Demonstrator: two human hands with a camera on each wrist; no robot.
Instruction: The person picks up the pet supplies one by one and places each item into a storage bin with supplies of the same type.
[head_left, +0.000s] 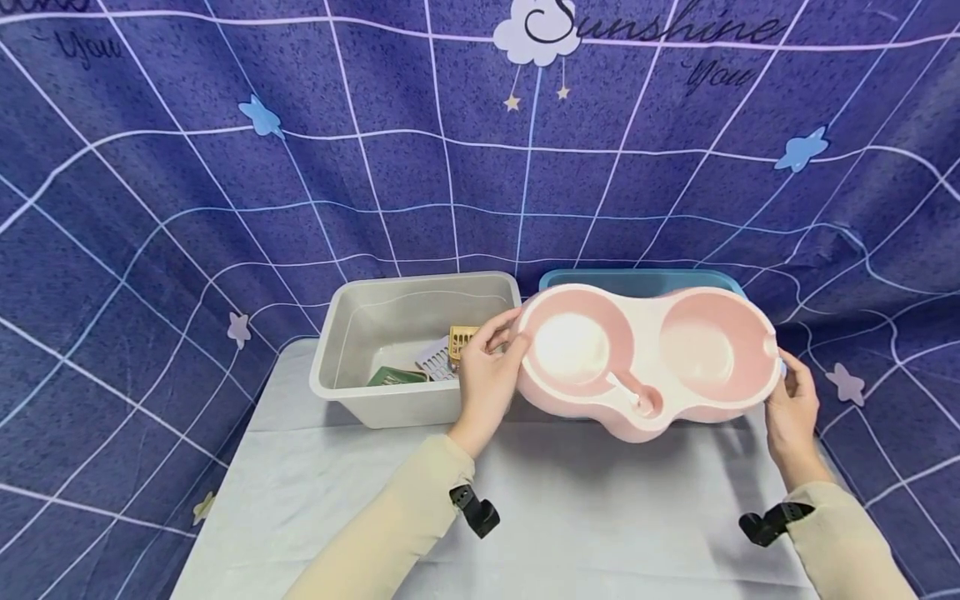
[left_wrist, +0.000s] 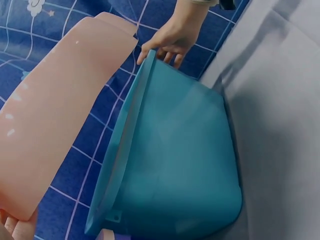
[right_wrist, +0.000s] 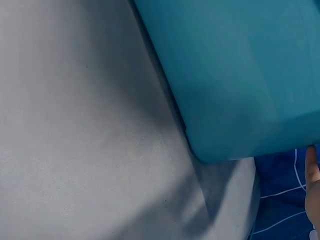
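A pink double pet bowl [head_left: 645, 333] with two round hollows and a small cup at its front is raised in front of and over the teal bin [left_wrist: 175, 145]. My left hand [head_left: 489, 371] grips its left end, thumb at the rim; in the left wrist view the fingers [left_wrist: 22, 227] lie under its edge. At the bowl's right end is my right hand [head_left: 795, 408], its fingers close to the bowl and to the bin's rim. Seen from the left wrist, those fingers hang loosely below the bowl's end.
A grey bin [head_left: 397, 408] stands left of the teal one, holding a green item [head_left: 397, 377], a pale slotted piece [head_left: 437, 360] and a yellow slotted piece [head_left: 461, 337]. Behind the white-covered table [head_left: 600, 533] hangs a blue patterned curtain [head_left: 480, 167].
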